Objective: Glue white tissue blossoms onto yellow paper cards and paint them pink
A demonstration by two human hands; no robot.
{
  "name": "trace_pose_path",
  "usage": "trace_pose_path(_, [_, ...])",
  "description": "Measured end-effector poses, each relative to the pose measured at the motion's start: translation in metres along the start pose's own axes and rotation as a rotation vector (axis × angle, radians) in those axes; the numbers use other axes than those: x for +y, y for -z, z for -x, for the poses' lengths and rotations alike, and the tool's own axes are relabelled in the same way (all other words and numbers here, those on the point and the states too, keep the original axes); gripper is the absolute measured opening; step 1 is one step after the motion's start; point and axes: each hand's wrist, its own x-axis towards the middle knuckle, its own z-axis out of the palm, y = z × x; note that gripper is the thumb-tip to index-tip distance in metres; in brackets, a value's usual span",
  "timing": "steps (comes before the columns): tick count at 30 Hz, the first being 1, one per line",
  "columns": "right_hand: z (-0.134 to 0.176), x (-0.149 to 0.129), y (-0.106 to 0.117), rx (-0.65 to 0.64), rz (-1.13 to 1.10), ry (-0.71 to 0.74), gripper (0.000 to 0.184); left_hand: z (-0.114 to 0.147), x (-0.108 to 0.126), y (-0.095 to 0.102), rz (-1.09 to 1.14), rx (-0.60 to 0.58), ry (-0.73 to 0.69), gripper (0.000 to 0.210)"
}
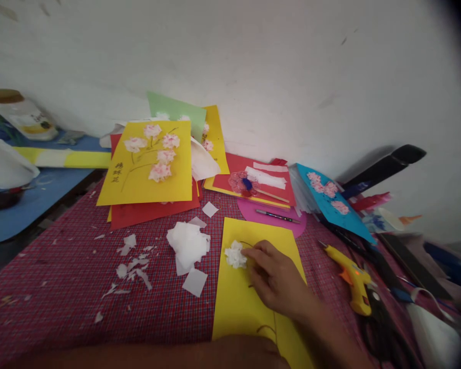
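Observation:
A yellow sheet with thin drawn stems lies on the checked cloth. Near its upper left sits a crumpled white paper flower. My right hand has its fingers curled in, with thumb and forefinger at the flower's right edge. My left hand rests across the lower part of the sheet, cut by the frame's bottom edge; its fingers are hidden. Left of the sheet is a pile of white paper squares, with a loose square just below. Torn scraps lie farther left.
A yellow glue gun and black-handled scissors lie at right. Behind are a finished yellow flower card, a blue card, a pen on a pink-purple disc, and a jar at far left by the wall.

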Motion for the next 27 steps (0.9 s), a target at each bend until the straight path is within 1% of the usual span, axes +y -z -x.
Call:
trace_pose_path(4, [-0.001, 0.0, 0.0, 0.021, 0.017, -0.007, 0.057, -0.001, 0.002, 0.008, -0.008, -0.023, -0.005, 0.037])
trace_pose_path(8, [-0.005, -0.006, 0.001, 0.097, 0.051, 0.089, 0.06, -0.004, 0.003, 0.014, -0.022, -0.009, 0.005, 0.037])
trace_pose_path(11, [-0.007, -0.009, 0.0, 0.077, 0.079, 0.146, 0.053, -0.005, 0.004, 0.02, -0.026, 0.017, 0.003, 0.037])
trace_pose_path(14, [-0.007, -0.009, 0.0, 0.069, 0.075, 0.148, 0.045, -0.005, 0.004, 0.026, -0.022, -0.001, -0.001, 0.031])
trace_pose_path(17, [-0.007, -0.009, 0.001, 0.098, 0.066, 0.149, 0.046, -0.007, 0.004, 0.032, -0.006, -0.039, -0.021, 0.022])
trace_pose_path(19, [-0.007, -0.01, 0.001, 0.09, 0.066, 0.158, 0.048, -0.008, 0.004, 0.034, 0.012, -0.063, -0.016, 0.016])
trace_pose_path(23, [-0.007, -0.012, 0.001, 0.052, 0.076, 0.181, 0.042, -0.009, 0.004, 0.036, 0.049, -0.083, -0.006, 0.011])
trace_pose_path(25, [-0.006, -0.011, 0.001, 0.068, 0.076, 0.186, 0.038, -0.008, 0.005, 0.035, 0.068, -0.08, -0.003, 0.007])
trace_pose_path(27, [-0.005, -0.009, 0.001, 0.104, 0.069, 0.18, 0.037, -0.007, 0.005, 0.035, 0.07, -0.087, 0.007, 0.011])
